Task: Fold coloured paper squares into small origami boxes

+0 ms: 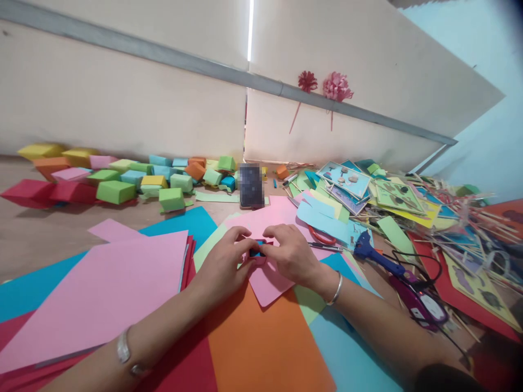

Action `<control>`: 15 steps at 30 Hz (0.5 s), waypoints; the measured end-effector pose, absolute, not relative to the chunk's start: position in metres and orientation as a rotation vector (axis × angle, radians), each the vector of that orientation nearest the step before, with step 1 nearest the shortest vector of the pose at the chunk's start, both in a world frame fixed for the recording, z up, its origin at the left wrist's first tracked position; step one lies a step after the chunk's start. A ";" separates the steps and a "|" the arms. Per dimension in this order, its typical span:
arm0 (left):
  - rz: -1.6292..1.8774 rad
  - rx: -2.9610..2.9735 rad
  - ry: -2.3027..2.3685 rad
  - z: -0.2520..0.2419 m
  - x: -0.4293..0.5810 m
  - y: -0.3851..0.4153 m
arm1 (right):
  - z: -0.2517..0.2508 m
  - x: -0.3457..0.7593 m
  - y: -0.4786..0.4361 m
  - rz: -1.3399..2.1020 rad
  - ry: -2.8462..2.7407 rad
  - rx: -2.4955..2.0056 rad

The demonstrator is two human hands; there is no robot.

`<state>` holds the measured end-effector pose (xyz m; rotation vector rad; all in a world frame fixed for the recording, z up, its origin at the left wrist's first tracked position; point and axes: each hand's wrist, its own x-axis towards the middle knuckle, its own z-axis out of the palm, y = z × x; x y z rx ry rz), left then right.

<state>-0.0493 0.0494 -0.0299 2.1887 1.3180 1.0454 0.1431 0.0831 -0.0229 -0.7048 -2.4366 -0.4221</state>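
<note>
Between both hands is a small folded paper box (258, 260), pink-red outside with blue showing inside. The fingers of my left hand (224, 260) are curled around its left side, thumb at the near edge. From the other side my right hand (292, 251) grips it, fingertips bent over the top and inner edge. The fingers partly cover the box. Directly under the hands lie pink paper (267, 288) and an orange sheet (261, 337).
Several coloured paper boxes (116, 191) line the wall at left, beside an upright phone (250, 186). Pink sheets (110, 283) are stacked at left. To the right are red-handled scissors (322, 236), a blue glue gun (378, 256), a purple corded device (420, 305) and piled picture cards (345, 179).
</note>
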 end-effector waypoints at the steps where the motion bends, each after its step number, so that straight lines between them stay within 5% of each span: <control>1: 1.046 2.187 1.320 -0.030 -0.049 0.049 | -0.023 0.143 0.083 -0.417 -2.442 -0.709; 15: 1.045 2.177 1.326 -0.032 -0.048 0.050 | -0.025 0.144 0.084 -0.333 -2.480 -0.732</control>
